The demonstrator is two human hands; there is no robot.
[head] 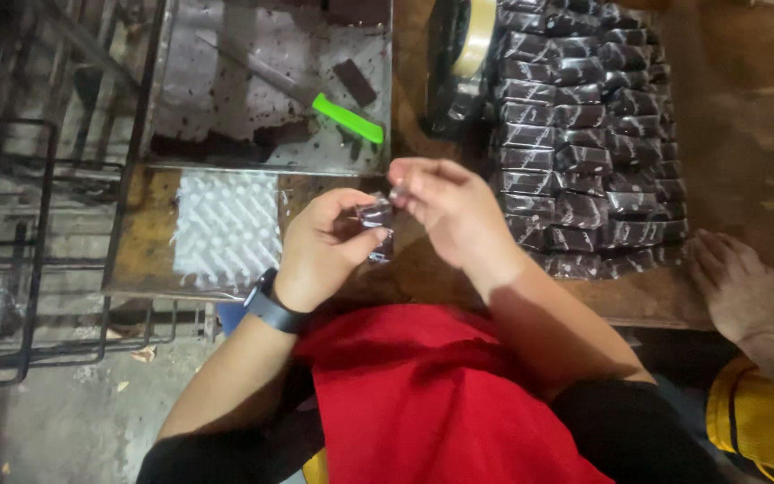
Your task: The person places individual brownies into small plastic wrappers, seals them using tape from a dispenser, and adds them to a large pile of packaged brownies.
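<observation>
Red cloth covers the person's lap at the bottom of the view, and just above it both hands meet over the near edge of the wooden desk [423, 269]. The left hand [324, 246], with a dark watch [270, 305] on its wrist, is curled around a small dark block in clear wrapping [375, 220]. The right hand [450, 206] pinches the top of that same wrapper between thumb and fingertips. Left of the hands lies a white bumpy mat [226, 224]. To the right, rows of wrapped dark blocks [584, 134] are stacked side by side. Another person's hand [741, 287] rests flat on the desk edge at far right. Farther back sits a metal tray [270, 54] holding dark slabs and a green-handled tool [348, 118], with a tape roll [475, 40] beside it.
</observation>
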